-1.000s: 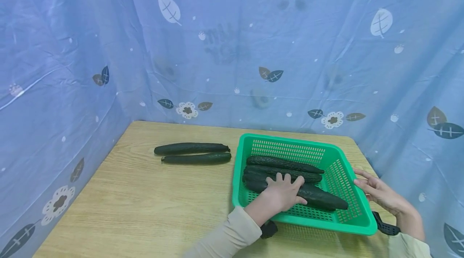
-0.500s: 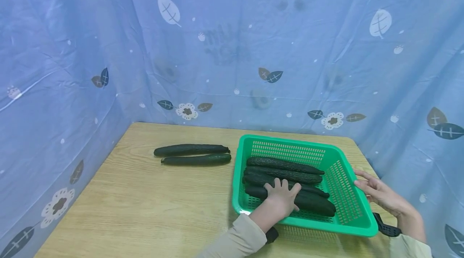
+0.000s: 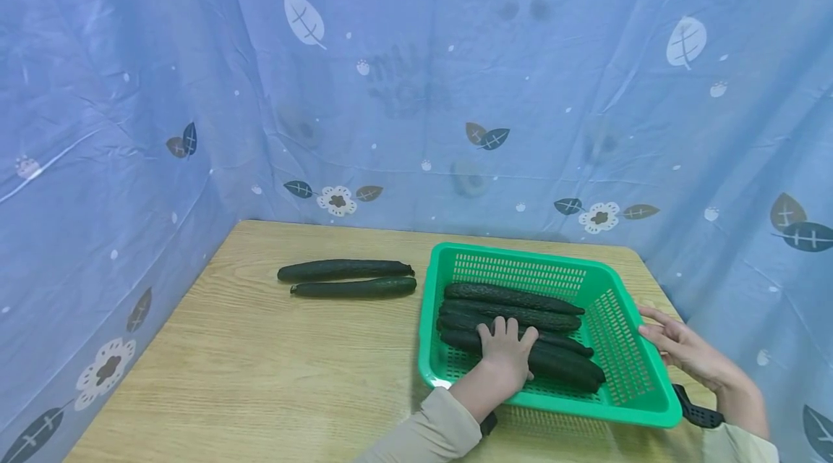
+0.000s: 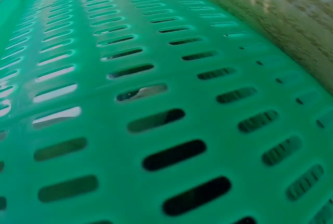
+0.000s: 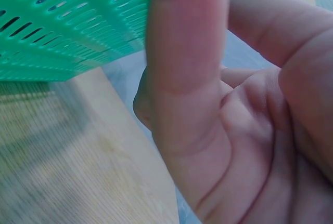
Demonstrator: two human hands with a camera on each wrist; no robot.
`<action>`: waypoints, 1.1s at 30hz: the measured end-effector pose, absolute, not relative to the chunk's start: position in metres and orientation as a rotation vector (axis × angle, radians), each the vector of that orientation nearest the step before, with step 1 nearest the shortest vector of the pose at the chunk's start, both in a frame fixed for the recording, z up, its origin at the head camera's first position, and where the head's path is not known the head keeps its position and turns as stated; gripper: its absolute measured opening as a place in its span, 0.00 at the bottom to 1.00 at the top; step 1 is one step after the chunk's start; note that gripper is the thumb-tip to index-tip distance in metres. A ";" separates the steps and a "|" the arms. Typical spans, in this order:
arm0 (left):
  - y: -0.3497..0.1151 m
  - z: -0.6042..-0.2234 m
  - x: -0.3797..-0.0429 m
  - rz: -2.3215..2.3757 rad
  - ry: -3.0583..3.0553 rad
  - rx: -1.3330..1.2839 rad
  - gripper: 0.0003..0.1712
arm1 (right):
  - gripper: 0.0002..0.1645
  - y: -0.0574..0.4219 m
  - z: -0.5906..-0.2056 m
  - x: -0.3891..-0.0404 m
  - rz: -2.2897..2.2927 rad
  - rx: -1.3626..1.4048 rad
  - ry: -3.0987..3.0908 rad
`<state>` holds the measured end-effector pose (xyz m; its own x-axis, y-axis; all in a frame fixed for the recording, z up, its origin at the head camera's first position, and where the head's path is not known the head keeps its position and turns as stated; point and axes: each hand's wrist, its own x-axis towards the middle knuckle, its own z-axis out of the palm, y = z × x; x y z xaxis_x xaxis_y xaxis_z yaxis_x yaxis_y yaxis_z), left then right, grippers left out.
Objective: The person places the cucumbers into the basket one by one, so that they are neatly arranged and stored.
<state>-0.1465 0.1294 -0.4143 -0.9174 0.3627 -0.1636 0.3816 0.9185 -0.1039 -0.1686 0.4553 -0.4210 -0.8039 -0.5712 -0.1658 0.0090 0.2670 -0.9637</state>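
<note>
A green slotted plastic basket (image 3: 553, 411) stands on the right of the table, tilted a little in the head view. Several dark green cucumbers (image 3: 514, 298) lie side by side in it. My left hand (image 3: 501, 362) reaches over its front rim, fingers curled over the nearest cucumber (image 3: 566, 367). The palm side of that hand is hidden. In the left wrist view the basket's slotted wall (image 4: 114, 125) fills most of the picture. At the right rim, my right hand (image 3: 693, 351) touches the basket from outside; one extended finger (image 5: 187, 68) appears close up beside the wall.
Two more cucumbers (image 3: 345, 270) lie on the wooden table (image 3: 260, 362), left of the basket. A blue patterned curtain (image 3: 390, 87) hangs behind the table and along both sides.
The nearest cucumber has shifted left and toward the front inside the basket, with my left hand on it, uncovering the one behind. My right hand has stayed at the rim.
</note>
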 end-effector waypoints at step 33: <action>0.087 -0.397 -0.144 -0.234 3.044 0.705 0.29 | 0.30 0.456 -0.422 -0.167 -1.525 -0.470 2.134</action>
